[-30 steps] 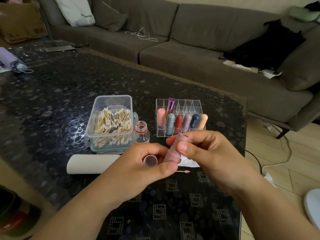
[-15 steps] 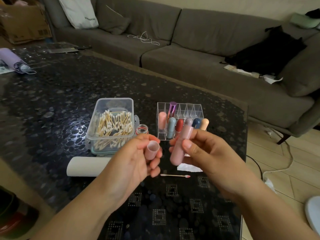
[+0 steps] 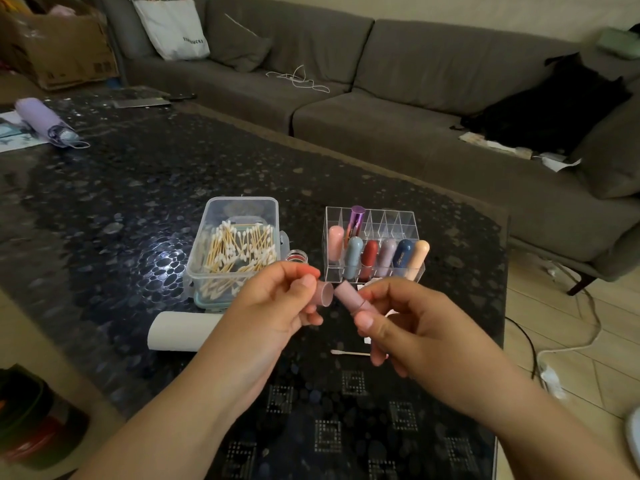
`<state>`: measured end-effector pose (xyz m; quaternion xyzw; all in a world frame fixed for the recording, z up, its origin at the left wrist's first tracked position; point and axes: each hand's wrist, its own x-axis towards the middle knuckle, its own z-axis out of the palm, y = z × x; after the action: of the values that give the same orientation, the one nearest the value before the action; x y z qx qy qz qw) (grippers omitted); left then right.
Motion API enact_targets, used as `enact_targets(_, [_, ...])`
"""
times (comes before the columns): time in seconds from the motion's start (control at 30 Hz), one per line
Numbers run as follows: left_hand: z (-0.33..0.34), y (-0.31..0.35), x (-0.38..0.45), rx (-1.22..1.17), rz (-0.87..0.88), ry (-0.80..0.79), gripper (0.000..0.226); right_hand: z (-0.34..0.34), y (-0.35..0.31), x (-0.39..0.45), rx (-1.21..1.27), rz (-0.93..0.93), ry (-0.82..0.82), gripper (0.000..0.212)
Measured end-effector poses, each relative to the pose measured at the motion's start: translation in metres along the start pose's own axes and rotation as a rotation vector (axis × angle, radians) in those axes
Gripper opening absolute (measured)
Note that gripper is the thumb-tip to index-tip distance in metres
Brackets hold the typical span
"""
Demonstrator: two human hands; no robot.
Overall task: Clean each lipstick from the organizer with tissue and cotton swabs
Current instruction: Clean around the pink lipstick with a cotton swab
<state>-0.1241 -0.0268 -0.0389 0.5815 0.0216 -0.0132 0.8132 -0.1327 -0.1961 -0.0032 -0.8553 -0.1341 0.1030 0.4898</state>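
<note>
Lipstick (image 3: 349,299): pink tube, frame centre, tilted toward 10 o'clock, gripped by curled right hand (image 3: 412,327) fingers.
Cap (image 3: 323,294): pinched by left hand (image 3: 277,306), open mouth facing the tube, just apart.
Organizer (image 3: 401,220): clear, at 12 o'clock of the hands, holding seven lipsticks.
Swab box (image 3: 239,209): at 10 o'clock.
Used swab (image 3: 349,353): on table (image 3: 104,202), at 6 o'clock.
Tissue roll (image 3: 180,330): at 9 o'clock.

I'm holding the pink cap (image 3: 325,294) in my left hand (image 3: 277,306) and the pink lipstick (image 3: 349,297) in my right hand (image 3: 408,327), cap mouth just beside its tip.
</note>
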Motion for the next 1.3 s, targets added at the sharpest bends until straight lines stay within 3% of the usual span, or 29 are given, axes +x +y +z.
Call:
enact_targets(0.23, [-0.002,-0.002,-0.003,0.239,0.112,-0.011,0.027,0.007,-0.002,0.003,-0.027,0.045,0.056,0.030])
enact_targets(0.33, [-0.002,-0.002,-0.003,0.297,0.166,-0.007,0.013,0.006,0.001,0.002,-0.089,0.051,0.084,0.034])
enact_targets(0.7, [0.001,-0.009,-0.006,0.263,0.275,0.110,0.018,0.013,0.008,0.003,-0.052,0.043,0.139,0.021])
enact_targets(0.83, [0.003,-0.014,-0.001,0.272,0.292,0.151,0.017,0.015,0.012,0.007,-0.171,-0.059,0.138,0.029])
enact_targets(1.0, [0.008,-0.013,-0.001,0.370,0.356,0.166,0.029,0.021,0.013,0.013,-0.429,-0.171,0.189,0.024])
enact_targets(1.2, [0.010,-0.004,-0.003,0.501,0.418,0.111,0.017,0.026,0.012,0.019,-0.377,-0.169,0.230,0.013])
enact_targets(1.3, [0.006,0.012,-0.002,0.736,0.476,0.107,0.028,0.018,0.003,0.025,-0.319,-0.073,0.286,0.015])
